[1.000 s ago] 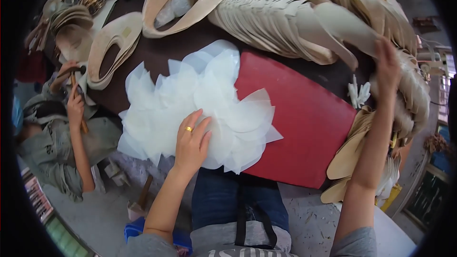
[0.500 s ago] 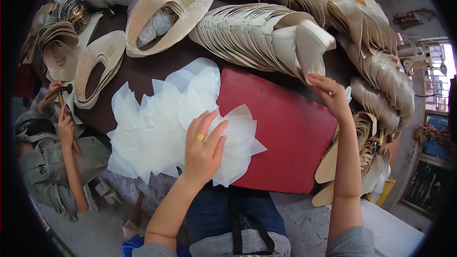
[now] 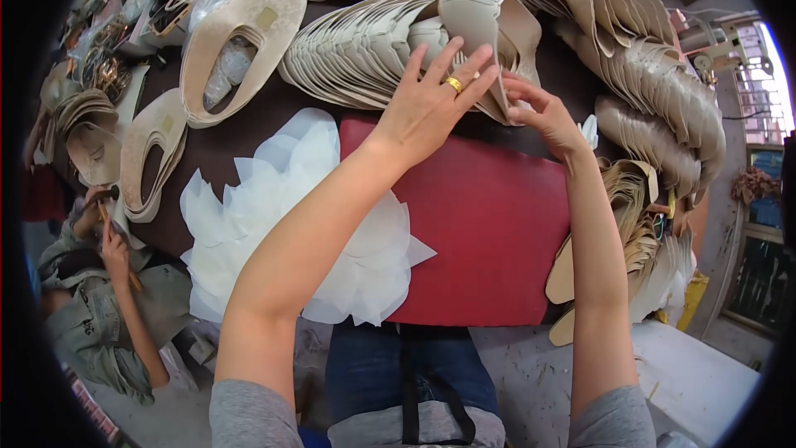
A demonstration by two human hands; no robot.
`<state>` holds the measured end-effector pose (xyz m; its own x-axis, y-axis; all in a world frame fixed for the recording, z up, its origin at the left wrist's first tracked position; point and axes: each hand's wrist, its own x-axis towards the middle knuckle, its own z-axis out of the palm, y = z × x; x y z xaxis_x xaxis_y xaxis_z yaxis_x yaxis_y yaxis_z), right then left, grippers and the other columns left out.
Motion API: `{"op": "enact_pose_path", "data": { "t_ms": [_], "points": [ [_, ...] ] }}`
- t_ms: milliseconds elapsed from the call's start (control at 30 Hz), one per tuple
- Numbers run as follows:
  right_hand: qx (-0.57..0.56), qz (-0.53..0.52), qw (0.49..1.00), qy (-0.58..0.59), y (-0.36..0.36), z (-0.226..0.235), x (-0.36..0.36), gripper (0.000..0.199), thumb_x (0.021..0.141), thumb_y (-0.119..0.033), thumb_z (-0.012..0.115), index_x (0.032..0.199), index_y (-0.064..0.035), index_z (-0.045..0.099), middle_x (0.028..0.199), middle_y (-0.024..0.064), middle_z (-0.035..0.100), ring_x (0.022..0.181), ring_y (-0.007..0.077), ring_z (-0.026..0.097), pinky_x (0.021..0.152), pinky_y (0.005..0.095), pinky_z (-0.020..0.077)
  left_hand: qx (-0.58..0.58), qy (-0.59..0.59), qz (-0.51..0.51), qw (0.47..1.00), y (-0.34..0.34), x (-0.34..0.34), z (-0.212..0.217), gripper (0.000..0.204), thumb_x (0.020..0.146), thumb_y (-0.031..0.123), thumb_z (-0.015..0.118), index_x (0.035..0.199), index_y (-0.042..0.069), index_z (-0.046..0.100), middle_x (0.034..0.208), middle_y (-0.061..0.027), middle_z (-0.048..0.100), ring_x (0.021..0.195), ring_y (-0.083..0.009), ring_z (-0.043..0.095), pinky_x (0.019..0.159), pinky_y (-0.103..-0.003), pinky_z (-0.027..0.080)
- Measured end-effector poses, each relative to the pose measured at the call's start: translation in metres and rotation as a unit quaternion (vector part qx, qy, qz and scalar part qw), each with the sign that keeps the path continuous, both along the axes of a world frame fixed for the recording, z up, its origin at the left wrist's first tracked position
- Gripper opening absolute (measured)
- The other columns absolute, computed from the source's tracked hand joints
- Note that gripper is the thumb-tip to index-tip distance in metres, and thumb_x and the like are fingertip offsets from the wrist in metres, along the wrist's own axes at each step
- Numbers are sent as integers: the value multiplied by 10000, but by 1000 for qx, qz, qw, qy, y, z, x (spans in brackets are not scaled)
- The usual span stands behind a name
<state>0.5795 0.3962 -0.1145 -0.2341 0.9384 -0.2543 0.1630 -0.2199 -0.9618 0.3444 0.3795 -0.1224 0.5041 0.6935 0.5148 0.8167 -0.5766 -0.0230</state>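
Up at twelve o'clock sits the beige stack (image 3: pixel 356 50), the left hand (image 3: pixel 423 112) over its near side, fingers spread apart! The right hand (image 3: pixel 547 120), at two, curls by its edge; whether those fingertips clamp it, I can't tell. Left forearm (image 3: pixel 303 236) cuts across white sheets (image 3: pixel 240 232) at eight, hiding some. Red board (image 3: pixel 489 232) at four, beige rings (image 3: pixel 282 12) from nine to eleven. Over at nine, a co-worker (image 3: pixel 108 315) with a hammer (image 3: pixel 106 193). Brown table (image 3: pixel 207 153) underneath, grey floor (image 3: pixel 531 365) at five, bright window (image 3: pixel 763 66) past two.
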Motion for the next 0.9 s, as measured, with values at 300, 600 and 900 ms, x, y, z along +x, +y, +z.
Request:
{"op": "enact_pose_path", "data": {
  "t_ms": [300, 600, 900],
  "points": [
    [151, 82, 973, -153, -2, -11, 17, 356, 783, -64, 713, 1137, -38, 679, 1296, 64, 587, 1049, 146, 556, 886, 243, 435, 11, 35, -43, 998, 18, -2, 4, 518, 866, 255, 576, 1372, 252, 467, 1548, 94, 266, 1378, -246, 300, 1113, -449, 240],
    [124, -27, 940, -317, 4, -17, 29, 205, 926, -173, 573, 1045, -35, 668, 1168, 90, 641, 970, 192, 594, 862, 288, 454, 2, -20, -83, 996, 23, -14, -9, 530, 875, 253, 589, 1386, 245, 449, 1544, 79, 276, 1375, -250, 309, 1104, -404, 268],
    [160, -38, 938, -304, -83, 144, 54, 237, 863, -8, 555, 1064, -42, 675, 984, 60, 679, 752, 106, 585, 669, 202, 473, -162, -360, -22, 918, -58, -82, 44, 409, 857, 54, 573, 1261, 112, 548, 1394, -87, 481, 1172, -264, 530, 950, -337, 439]
  ]
}}
